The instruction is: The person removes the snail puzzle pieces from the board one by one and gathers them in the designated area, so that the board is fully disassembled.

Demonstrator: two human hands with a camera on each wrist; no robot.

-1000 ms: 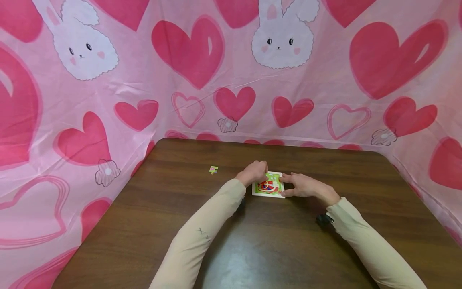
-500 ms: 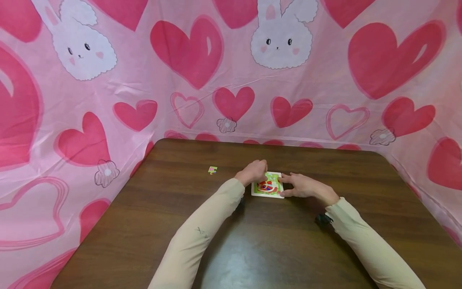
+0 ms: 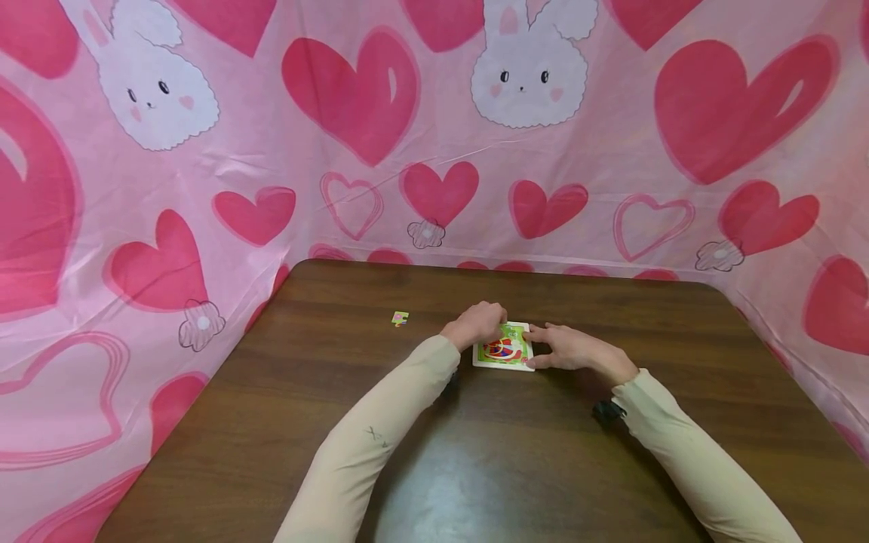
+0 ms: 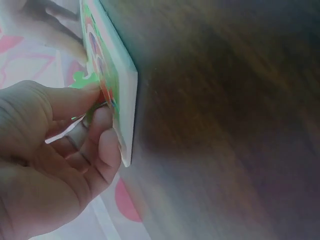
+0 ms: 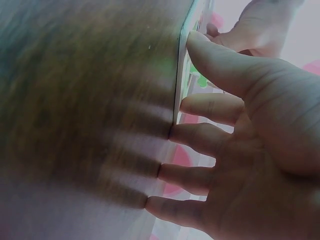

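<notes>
A small square puzzle board [image 3: 504, 367] with a white rim and a red, blue and green picture lies flat on the table. My left hand [image 3: 475, 323] is over its left side. In the left wrist view, that hand's thumb and fingers pinch a green puzzle piece [image 4: 85, 80], its knob sticking up beyond the thumb, close against the board's face. My right hand [image 3: 575, 348] rests at the board's right side with fingers spread and fairly straight. The right wrist view has its thumb and index finger at the board's edge [image 5: 178, 90], the other fingertips touching the tabletop.
A loose puzzle piece [image 3: 400, 319], green with pink, lies on the brown wooden table [image 3: 326, 392] to the left of the board. A pink cloth [image 3: 434, 136] printed with hearts and rabbits hangs behind and along the table's sides.
My left hand shifts very slightly over the board, still with the piece in its fingers. The right hand, the board and the loose piece stay put.
</notes>
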